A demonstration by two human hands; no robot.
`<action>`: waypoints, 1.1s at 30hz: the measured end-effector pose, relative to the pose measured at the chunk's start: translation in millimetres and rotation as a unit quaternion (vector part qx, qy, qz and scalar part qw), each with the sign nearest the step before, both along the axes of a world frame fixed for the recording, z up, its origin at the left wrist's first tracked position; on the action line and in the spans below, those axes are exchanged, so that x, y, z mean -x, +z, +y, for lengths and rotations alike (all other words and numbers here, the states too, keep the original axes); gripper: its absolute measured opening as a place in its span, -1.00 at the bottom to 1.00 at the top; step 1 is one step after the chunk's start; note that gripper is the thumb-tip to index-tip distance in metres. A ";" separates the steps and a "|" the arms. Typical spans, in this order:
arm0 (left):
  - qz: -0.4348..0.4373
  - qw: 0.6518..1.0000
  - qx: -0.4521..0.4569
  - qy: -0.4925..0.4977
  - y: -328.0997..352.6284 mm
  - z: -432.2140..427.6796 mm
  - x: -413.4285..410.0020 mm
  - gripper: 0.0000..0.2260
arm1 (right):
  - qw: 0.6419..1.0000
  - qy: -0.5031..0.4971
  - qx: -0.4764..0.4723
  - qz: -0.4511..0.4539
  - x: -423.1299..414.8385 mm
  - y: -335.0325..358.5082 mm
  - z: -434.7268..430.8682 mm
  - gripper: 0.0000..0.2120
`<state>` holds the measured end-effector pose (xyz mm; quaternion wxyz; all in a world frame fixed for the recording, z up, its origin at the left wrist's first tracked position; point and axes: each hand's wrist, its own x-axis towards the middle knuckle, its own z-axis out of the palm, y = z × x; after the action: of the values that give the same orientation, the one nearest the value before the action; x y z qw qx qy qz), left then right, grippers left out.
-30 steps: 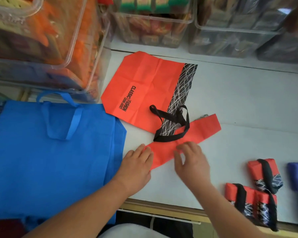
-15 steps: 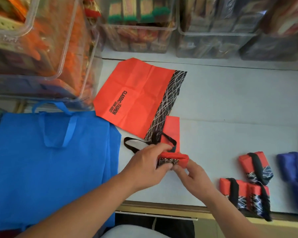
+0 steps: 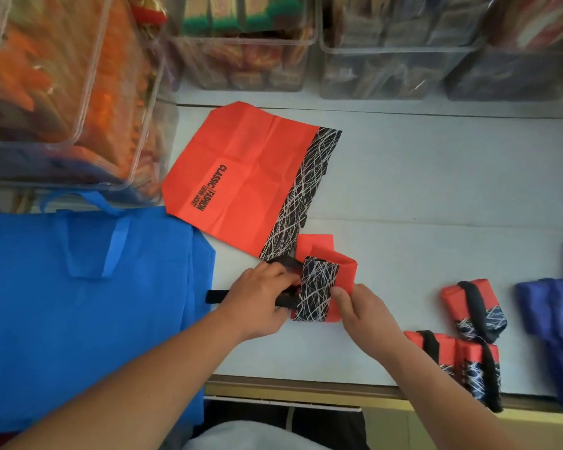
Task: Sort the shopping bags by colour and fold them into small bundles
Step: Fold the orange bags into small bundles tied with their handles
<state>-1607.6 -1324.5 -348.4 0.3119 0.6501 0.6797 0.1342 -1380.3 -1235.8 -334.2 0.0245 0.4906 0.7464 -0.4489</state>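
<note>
A red bag folded into a small bundle (image 3: 319,284), with a black band of white scribble lines, lies on the white table (image 3: 436,190) in front of me. My left hand (image 3: 260,297) grips its black handle strap on the bundle's left side. My right hand (image 3: 355,303) pinches the bundle's lower right edge. Behind the bundle lies a flat red bag (image 3: 241,177) printed CLASSIC FASHION. Three finished red bundles (image 3: 468,329) wrapped in black straps sit at the right near the table's front edge. A large blue bag (image 3: 78,287) lies flat at the left.
Purple-blue bags (image 3: 553,316) lie at the far right edge. Clear plastic bins (image 3: 241,43) full of goods line the back of the table, and a big clear bin (image 3: 62,92) stands at the left. The table's front edge (image 3: 306,384) runs below my hands.
The long red strip has been folded up into a short bundle. My left hand moved from pressing the strip to gripping the black strap; my right hand now pinches the bundle's edge.
</note>
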 end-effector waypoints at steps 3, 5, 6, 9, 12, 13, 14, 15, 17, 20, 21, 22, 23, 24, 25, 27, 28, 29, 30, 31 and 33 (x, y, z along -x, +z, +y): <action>-0.044 0.994 -0.002 0.099 5.4 -2.3 3.5 -0.81 | 1.000 -0.007 -0.016 -0.007 2.7 -4.7 5.6 -0.56; -0.044 0.989 0.042 0.137 15.6 -7.2 9.7 -0.71 | 1.000 -0.010 -0.019 -0.013 2.5 -7.3 6.4 -0.55; -0.021 0.988 0.070 0.138 19.3 -11.0 15.2 -0.65 | 1.000 -0.010 -0.020 -0.018 1.8 -8.7 5.4 -0.57; 0.044 0.975 0.137 0.169 24.2 -26.4 34.4 -0.52 | 0.999 -0.023 -0.035 -0.035 5.2 -9.6 1.4 -0.64; 0.029 0.973 0.106 0.204 27.3 -35.5 42.6 -0.52 | 0.995 -0.083 -0.030 -0.054 22.4 -6.3 8.6 -0.66; 0.011 0.976 0.087 0.200 29.1 -37.7 41.9 -0.50 | 0.993 -0.100 -0.026 -0.065 29.0 -5.4 13.4 -0.67; 0.008 0.981 0.063 0.182 32.2 -39.1 38.9 -0.46 | 0.991 -0.108 -0.023 -0.077 35.0 -5.3 18.0 -0.68; 0.019 0.988 0.025 0.150 36.0 -39.7 34.3 -0.42 | 0.990 -0.103 -0.025 -0.090 39.9 -7.1 21.6 -0.70; 0.043 0.995 -0.067 0.052 43.2 -36.4 19.0 -0.41 | 0.988 -0.077 -0.035 -0.131 47.1 -12.2 24.5 -0.71; 0.066 0.992 -0.075 -0.083 32.3 -27.9 -13.2 -0.46 | 0.984 -0.090 -0.029 -0.150 53.6 -18.0 27.3 -0.67; 0.069 0.992 -0.046 -0.093 23.7 -24.9 -19.5 -0.49 | 0.984 -0.101 -0.016 -0.149 56.0 -17.2 29.8 -0.66; 0.064 0.994 -0.011 -0.088 15.5 -21.9 -22.7 -0.50 | 0.983 -0.110 -0.001 -0.147 57.7 -15.1 33.4 -0.66; 0.057 0.995 0.019 -0.078 8.5 -19.4 -23.7 -0.49 | 0.983 -0.118 0.014 -0.143 58.4 -14.8 37.4 -0.66; 0.051 0.996 0.034 -0.071 2.2 -17.3 -23.4 -0.48 | 0.983 -0.124 0.021 -0.132 58.7 -13.7 41.1 -0.64; 0.050 0.996 0.034 -0.067 -3.1 -15.8 -22.5 -0.46 | 0.985 -0.128 0.017 -0.114 58.7 -13.1 44.4 -0.61; 0.044 0.997 0.020 -0.061 -9.6 -13.3 -21.1 -0.42 | 0.991 -0.121 -0.018 -0.049 58.6 -12.4 49.2 -0.53; 0.037 0.998 0.013 -0.057 -11.8 -12.9 -21.1 -0.41 | 0.993 -0.114 -0.029 -0.012 59.3 -11.9 51.4 -0.49; 0.028 0.998 0.006 -0.052 -13.6 -12.9 -21.9 -0.41 | 0.993 -0.108 -0.034 0.016 59.8 -12.0 53.9 -0.48; 0.022 0.999 -0.003 -0.044 -15.6 -13.2 -22.8 -0.42 | 0.993 -0.107 -0.031 0.037 60.2 -12.7 56.6 -0.52; 0.023 0.999 -0.017 -0.037 -18.5 -13.3 -23.7 -0.44 | 0.992 -0.116 -0.026 0.047 60.8 -13.5 59.9 -0.59; 0.035 0.998 -0.043 -0.039 -22.2 -13.7 -24.4 -0.48 | 0.987 -0.150 -0.010 0.060 60.4 -16.2 67.0 -0.73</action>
<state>-1583.3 -1338.2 -370.6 0.2650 0.6929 0.6582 0.1284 -1440.7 -1168.8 -350.4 -0.0928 0.5697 0.6688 -0.4686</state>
